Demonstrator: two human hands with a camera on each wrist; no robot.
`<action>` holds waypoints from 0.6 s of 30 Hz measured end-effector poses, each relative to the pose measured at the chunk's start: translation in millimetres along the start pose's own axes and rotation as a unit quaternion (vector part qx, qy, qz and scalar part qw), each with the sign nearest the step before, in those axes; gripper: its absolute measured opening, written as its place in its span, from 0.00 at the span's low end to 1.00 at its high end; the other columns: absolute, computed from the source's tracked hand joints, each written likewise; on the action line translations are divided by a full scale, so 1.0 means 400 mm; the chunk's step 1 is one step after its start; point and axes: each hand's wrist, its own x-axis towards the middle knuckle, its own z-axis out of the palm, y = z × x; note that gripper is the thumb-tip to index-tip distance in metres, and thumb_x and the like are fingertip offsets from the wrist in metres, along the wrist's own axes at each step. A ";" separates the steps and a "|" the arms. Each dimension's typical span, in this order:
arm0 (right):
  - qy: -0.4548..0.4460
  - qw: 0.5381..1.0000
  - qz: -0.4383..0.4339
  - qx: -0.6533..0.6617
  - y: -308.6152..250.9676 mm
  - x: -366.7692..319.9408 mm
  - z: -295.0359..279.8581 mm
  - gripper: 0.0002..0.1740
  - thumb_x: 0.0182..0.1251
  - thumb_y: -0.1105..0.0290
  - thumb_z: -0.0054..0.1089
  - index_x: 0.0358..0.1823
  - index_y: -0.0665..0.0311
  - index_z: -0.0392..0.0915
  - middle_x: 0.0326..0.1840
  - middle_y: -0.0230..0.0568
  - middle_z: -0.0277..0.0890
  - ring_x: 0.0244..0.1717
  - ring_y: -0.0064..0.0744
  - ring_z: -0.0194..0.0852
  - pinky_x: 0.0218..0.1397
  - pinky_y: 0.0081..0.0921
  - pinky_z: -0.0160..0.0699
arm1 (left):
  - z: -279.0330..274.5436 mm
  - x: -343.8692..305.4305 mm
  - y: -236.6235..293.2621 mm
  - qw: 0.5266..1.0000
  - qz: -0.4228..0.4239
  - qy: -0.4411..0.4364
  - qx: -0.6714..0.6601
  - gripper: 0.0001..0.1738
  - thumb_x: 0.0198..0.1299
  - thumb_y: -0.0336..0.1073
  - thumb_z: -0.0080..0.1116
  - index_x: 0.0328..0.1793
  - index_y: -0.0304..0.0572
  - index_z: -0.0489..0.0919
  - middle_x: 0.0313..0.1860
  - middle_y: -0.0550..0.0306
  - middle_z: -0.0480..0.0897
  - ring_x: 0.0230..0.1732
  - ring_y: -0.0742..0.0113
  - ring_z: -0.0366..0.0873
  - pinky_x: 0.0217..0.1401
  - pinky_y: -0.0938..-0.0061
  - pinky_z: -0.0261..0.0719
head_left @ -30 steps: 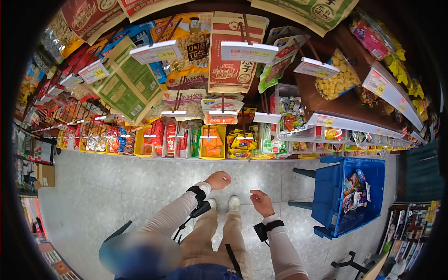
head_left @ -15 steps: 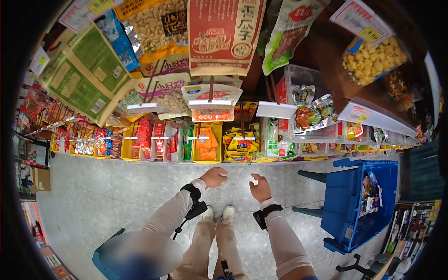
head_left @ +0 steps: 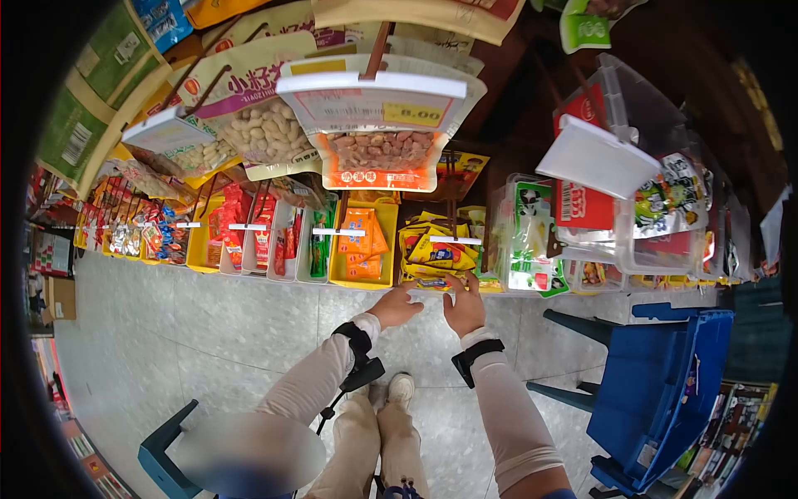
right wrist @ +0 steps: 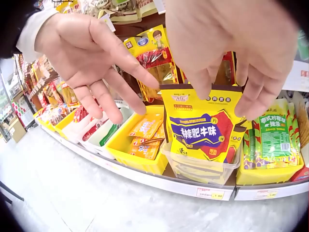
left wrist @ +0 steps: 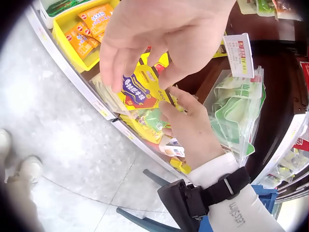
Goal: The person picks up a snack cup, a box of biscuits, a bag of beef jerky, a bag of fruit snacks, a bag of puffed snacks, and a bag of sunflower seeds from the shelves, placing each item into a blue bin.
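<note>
A yellow snack packet (right wrist: 203,125) with a purple and red label stands in a clear bin on the bottom shelf. My right hand (right wrist: 231,48) reaches down over it, fingers spread about its upper right corner. In the left wrist view that hand (left wrist: 188,125) has its fingertips right at the packet's side edge. My left hand (right wrist: 82,58) is beside the packet, palm showing and fingers apart, holding nothing. From the head, the left hand (head_left: 395,308) and right hand (head_left: 465,308) are close together at the shelf front, below more yellow packets (head_left: 436,245).
A yellow bin (right wrist: 120,150) of orange packets adjoins on the left; green packets (right wrist: 275,135) fill a bin on the right. Price tags (head_left: 374,96) and hanging nut bags jut out overhead. A blue crate (head_left: 648,382) on legs stands at right.
Both hands have moved forward from over the floor to the shelf edge, the right fingers reaching the yellow packets. The head view has come closer to the shelf.
</note>
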 end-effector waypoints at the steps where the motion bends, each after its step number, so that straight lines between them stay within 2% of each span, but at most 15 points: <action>1: 0.001 1.000 -0.001 -0.009 0.001 0.007 0.007 0.23 0.53 0.69 0.58 0.54 0.52 0.72 0.62 0.48 0.57 0.50 0.53 0.71 0.49 0.38 0.74 | 0.005 0.023 -0.019 1.000 0.010 0.020 0.015 0.37 0.52 0.42 0.58 0.67 0.37 0.59 0.51 0.40 0.74 0.52 0.52 0.73 0.52 0.70 0.71; 5: -0.035 0.999 0.028 -0.026 0.004 0.032 0.026 0.21 0.54 0.68 0.57 0.52 0.50 0.73 0.65 0.49 0.53 0.56 0.47 0.67 0.50 0.38 0.74 | 0.007 0.074 -0.041 0.999 0.013 0.034 -0.008 0.37 0.52 0.42 0.59 0.67 0.37 0.60 0.51 0.39 0.74 0.52 0.51 0.73 0.52 0.70 0.72; 7: -0.057 0.996 0.051 -0.036 0.010 0.042 0.040 0.16 0.55 0.65 0.58 0.46 0.50 0.77 0.64 0.46 0.56 0.53 0.46 0.70 0.47 0.38 0.76 | 0.004 0.089 -0.046 0.998 0.033 0.040 0.030 0.36 0.55 0.40 0.58 0.68 0.41 0.58 0.52 0.43 0.72 0.48 0.59 0.74 0.48 0.73 0.72; 11: -0.034 0.997 0.054 -0.034 0.030 0.055 0.059 0.12 0.56 0.62 0.57 0.43 0.51 0.78 0.61 0.41 0.61 0.49 0.45 0.73 0.44 0.37 0.77 | 0.004 0.092 -0.034 0.998 0.029 0.061 0.015 0.34 0.54 0.39 0.58 0.67 0.42 0.60 0.51 0.42 0.73 0.51 0.57 0.73 0.51 0.72 0.71; 13: 0.045 0.999 0.009 -0.010 0.031 0.049 0.056 0.10 0.59 0.62 0.55 0.41 0.53 0.78 0.54 0.40 0.69 0.44 0.45 0.75 0.41 0.36 0.77 | 0.000 0.085 -0.030 0.996 0.041 0.060 0.045 0.34 0.53 0.40 0.59 0.67 0.43 0.61 0.51 0.40 0.73 0.52 0.54 0.73 0.52 0.71 0.71; 14: 0.044 0.999 0.010 -0.010 0.018 0.045 0.039 0.10 0.59 0.62 0.55 0.41 0.53 0.78 0.54 0.40 0.69 0.44 0.45 0.75 0.41 0.36 0.77 | 0.000 0.084 -0.035 0.997 0.040 0.059 0.044 0.34 0.53 0.40 0.59 0.67 0.43 0.61 0.51 0.40 0.73 0.52 0.54 0.73 0.52 0.71 0.71; 16: 0.048 0.998 -0.006 0.034 -0.007 0.032 -0.005 0.09 0.61 0.63 0.53 0.40 0.55 0.77 0.45 0.43 0.74 0.40 0.46 0.75 0.38 0.38 0.76 | 0.000 0.075 -0.040 0.989 0.073 0.098 0.083 0.35 0.52 0.41 0.59 0.67 0.43 0.61 0.52 0.40 0.72 0.52 0.50 0.72 0.54 0.69 0.70; 17: 0.047 0.998 -0.005 0.033 -0.022 0.023 -0.031 0.09 0.61 0.63 0.53 0.40 0.55 0.77 0.45 0.43 0.74 0.40 0.46 0.75 0.38 0.38 0.76 | 0.002 0.066 -0.043 0.989 0.071 0.096 0.083 0.35 0.52 0.41 0.59 0.67 0.43 0.61 0.52 0.40 0.72 0.52 0.50 0.72 0.54 0.69 0.70; 18: 0.030 0.998 -0.008 0.059 -0.037 0.012 -0.057 0.09 0.61 0.64 0.53 0.39 0.57 0.77 0.41 0.44 0.76 0.37 0.47 0.76 0.36 0.38 0.75 | 0.005 0.055 -0.043 0.981 0.090 0.125 0.115 0.35 0.52 0.42 0.59 0.66 0.43 0.62 0.52 0.39 0.72 0.52 0.49 0.72 0.55 0.69 0.69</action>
